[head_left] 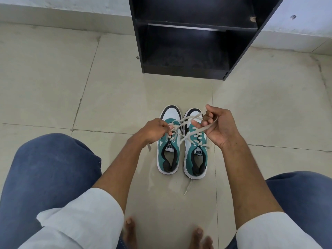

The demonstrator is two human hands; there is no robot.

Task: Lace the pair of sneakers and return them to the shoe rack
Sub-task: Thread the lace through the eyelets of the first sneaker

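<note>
Floor (53,78): pale beige tiles, grout lines visible, fills most of the frame. Blue-trousered knee in the lower left; white rolled sleeve (80,212) below it.

Left hand (154,131), centre of frame, just left of middle: fingers curled and pressed together, pinching a strand of the cream lace (177,123) over the left sneaker's eyelets. A loose lace end hangs below the wrist, beside the shoe's outer edge.

Left sneaker (168,151): teal, white and black, standing flat on the floor, toe pointing toward the top of the frame, heel toward the camera. Laces threaded through the upper eyelets. Touching or just beside its partner; cannot tell which.

Right sneaker (195,155): same colours, same orientation, parallel to the first. Laced across the eyelets. One lace end trails on the floor below its heel, toward the lower centre.

Right hand (218,127), right of centre, raised above the right sneaker's toe: fingers curled around the lace, thumb and forefinger pinching it. The strands cross between the two hands.

Shoe rack (239,51): black, open-fronted, upper centre to upper right of the frame, standing on the floor well apart from the sneakers. Two shelves visible, both bare.

Bare toes at the bottom centre. Second blue knee and white sleeve in the lower right.
</note>
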